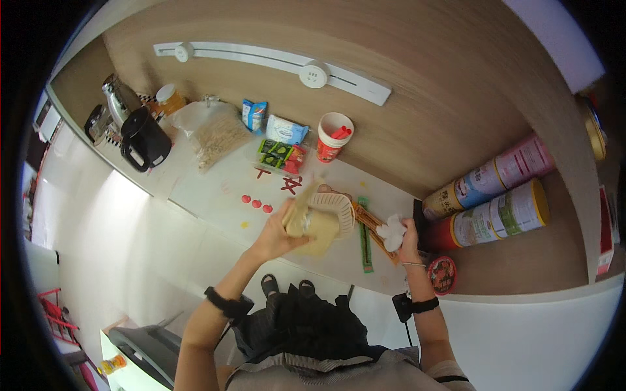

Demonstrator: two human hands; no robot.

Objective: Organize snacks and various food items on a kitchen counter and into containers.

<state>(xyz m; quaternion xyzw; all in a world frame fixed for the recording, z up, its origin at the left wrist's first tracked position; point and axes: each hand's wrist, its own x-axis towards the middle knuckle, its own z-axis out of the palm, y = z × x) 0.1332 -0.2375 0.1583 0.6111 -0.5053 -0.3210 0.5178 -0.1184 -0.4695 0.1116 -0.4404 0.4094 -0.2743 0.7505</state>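
Observation:
My left hand (271, 239) grips a soft yellowish package (323, 225), blurred by motion, above the counter. Behind the package is a cream slotted plastic basket (346, 207), partly hidden by it. A crumpled white tissue (391, 233) is in the fingers of my right hand (410, 242). Below that tissue lies a long orange-brown packet (368, 217), slanting across the counter (313, 266). It crosses a narrow green packet (365, 251). Something brown and rounded (328, 188), partly covered, sits at the basket's far edge.
Along the wall stand a black kettle (145, 139), a bag of grain-like pieces (220, 132), a clear tray of small packets (279, 156), wipes packs (287, 130) and a paper cup (332, 137). Stacked cans (503, 210) and a round red-lidded tub (442, 275) are at right.

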